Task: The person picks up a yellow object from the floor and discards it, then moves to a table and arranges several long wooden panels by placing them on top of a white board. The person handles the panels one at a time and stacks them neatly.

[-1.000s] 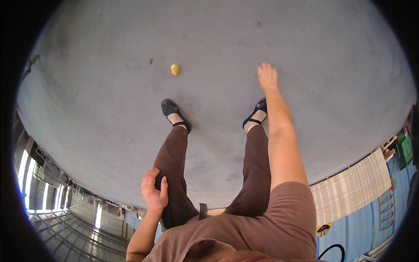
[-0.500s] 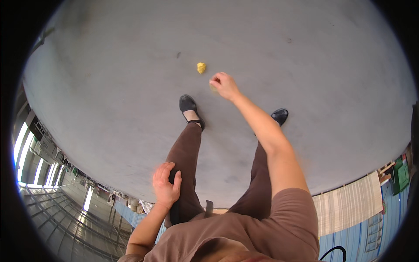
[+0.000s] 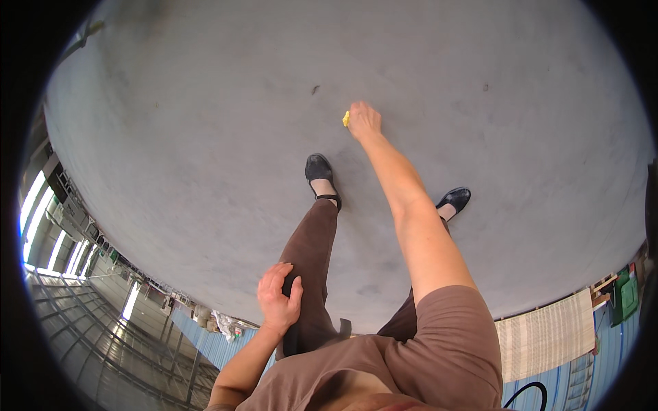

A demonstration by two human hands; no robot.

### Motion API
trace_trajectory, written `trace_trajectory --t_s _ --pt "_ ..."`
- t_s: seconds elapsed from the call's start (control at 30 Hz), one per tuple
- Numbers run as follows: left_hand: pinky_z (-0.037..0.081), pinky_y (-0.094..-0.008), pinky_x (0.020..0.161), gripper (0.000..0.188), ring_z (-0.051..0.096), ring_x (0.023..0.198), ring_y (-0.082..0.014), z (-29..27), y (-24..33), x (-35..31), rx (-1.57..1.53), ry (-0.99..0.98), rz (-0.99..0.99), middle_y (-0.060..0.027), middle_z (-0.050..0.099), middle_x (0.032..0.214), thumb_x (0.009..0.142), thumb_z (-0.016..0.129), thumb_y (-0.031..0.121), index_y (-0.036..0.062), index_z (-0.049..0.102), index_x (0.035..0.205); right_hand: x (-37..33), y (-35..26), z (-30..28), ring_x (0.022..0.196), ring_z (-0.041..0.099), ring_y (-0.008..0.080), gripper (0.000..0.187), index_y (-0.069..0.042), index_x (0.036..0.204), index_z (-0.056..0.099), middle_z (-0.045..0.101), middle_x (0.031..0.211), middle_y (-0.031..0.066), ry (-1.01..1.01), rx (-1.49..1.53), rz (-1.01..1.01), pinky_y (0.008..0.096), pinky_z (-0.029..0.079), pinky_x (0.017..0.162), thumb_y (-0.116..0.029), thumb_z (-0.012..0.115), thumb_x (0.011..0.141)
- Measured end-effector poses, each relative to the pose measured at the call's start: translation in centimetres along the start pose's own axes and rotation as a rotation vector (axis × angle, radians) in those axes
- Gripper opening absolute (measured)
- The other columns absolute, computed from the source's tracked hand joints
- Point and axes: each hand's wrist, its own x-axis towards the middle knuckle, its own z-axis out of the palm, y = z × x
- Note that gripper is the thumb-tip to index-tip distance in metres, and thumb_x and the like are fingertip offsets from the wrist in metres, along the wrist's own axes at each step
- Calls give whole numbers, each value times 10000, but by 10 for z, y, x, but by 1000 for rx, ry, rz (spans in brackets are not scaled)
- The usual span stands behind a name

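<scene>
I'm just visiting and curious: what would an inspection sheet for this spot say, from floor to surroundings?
Surface: grey floor, smudged in places.
Job's things: small yellow piece, partly covered by the right hand.
Clutter: dark speck on the floor; mark or debris, cannot tell.
Hands: right at the yellow piece, grip hidden; left hand on the left leg, thumb apart from fingers.
Cables: black curved cord or hose, lower right.
Surroundings: striped beige cloth, green container.
</scene>
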Motion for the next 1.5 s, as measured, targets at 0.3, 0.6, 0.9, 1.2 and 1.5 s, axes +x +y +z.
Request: trace_trajectory --t_s 0.3,0.6,0.9,1.2,1.5 --pt "459 -429 918 271 615 1105 -320 34 41 54 62 -128 -8 -123 683 1093 806 721 148 47 659 1051 7 65 -22 1070 586 276 205 -74 1014 642 574 1145 89 139 3 -129 428 534 822 -192 678 851" --pt "475 -410 930 249 634 1022 -347 53 139 126 -59 -119 32 -150 681 1074 826 701 135 40 666 1054 58 162 -117 1003 620 259 175 -73 1027 636 615 1034 81 72 -440 -192 374 530 811 -82 609 855" --pt "509 -450 841 252 643 953 -367 140 125 210 67 -320 -200 -167 689 1000 857 661 237 50 685 1025 -1 265 -134 958 659 365 195 -38 967 687 686 1010 192 36 306 542 449 536 835 -168 660 824" --pt "466 -415 981 445 559 1186 -354 177 96 131 591 -450 -261 -218 597 1257 888 636 361 -1 642 1147 -133 303 -159 643 565 82 200 -11 941 704 638 706 -6 -34 850 745 282 485 602 -171 737 825" --pt "514 -318 852 407 660 977 -203 161 203 246 -325 -778 -824 -116 701 1020 895 661 321 -22 676 1114 -149 250 -250 712 565 54 224 -51 1020 689 674 872 2 -235 1679 1088 216 440 585 -193 701 848"
